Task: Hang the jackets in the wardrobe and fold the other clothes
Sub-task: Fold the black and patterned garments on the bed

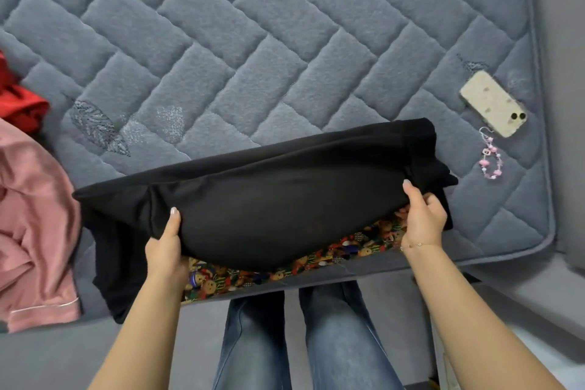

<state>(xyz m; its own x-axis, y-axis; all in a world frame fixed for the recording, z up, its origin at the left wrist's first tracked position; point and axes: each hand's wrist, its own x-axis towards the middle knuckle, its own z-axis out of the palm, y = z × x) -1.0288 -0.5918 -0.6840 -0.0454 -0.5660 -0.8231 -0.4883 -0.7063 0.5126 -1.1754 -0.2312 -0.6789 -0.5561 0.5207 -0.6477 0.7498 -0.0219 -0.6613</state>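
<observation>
quilted grey mattress (285,41); both hands (167,247) grip soft black garment (269,199).

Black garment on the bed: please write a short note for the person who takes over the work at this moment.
Left hand grips the near left edge of the black fabric garment; right hand grips its right edge. The garment is held over the near edge of the grey quilted mattress, part folded, above a patterned teddy-bear cloth.
Done: the black fold is started; nothing else looks folded.
Left: finish this fold, then deal with the crumpled pink satin garment and the red garment at the left.
A beige phone with a pink bead strap lies at the right.
</observation>
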